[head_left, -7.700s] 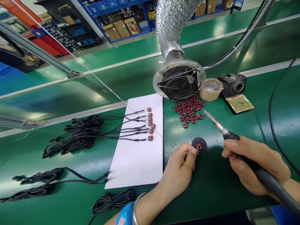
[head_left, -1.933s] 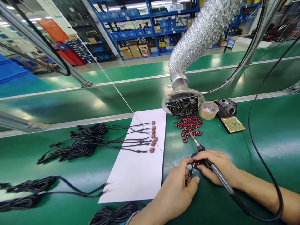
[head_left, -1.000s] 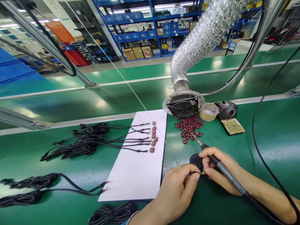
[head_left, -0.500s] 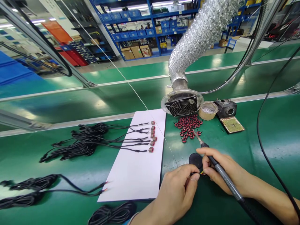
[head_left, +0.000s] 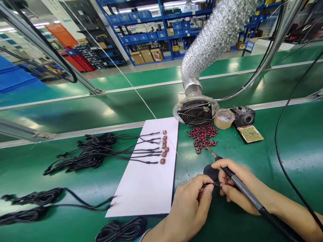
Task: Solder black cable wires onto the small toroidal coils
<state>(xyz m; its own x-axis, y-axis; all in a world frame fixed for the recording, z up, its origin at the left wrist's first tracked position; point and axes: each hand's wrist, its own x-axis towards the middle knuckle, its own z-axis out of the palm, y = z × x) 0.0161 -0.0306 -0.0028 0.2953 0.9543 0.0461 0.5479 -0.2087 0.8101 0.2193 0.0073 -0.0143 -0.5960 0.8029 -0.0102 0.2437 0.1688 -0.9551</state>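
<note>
My left hand is closed, pinching a thin black cable between thumb and forefinger. Facing it, my right hand has a soldering iron lying across it, gripped with the tip pointing up and away. The thumb and fingertips of that same hand pinch at the cable's fine wires, where a bit of red shows; its exact form is hidden. Just beyond my fingers lies a round black disc. The iron's tip is close to a heap of small red-and-black ring-shaped parts.
A white board carries several small brown-and-red connectors beside cable ends. Coiled black cables lie to the left. Behind the heap stand a fume extractor fan, a tape roll and an iron stand with a sponge tray.
My right fingertips have shifted slightly right along the wires, and the red bit now shows between them. The iron's tip has dropped a little. My left hand is almost still.
</note>
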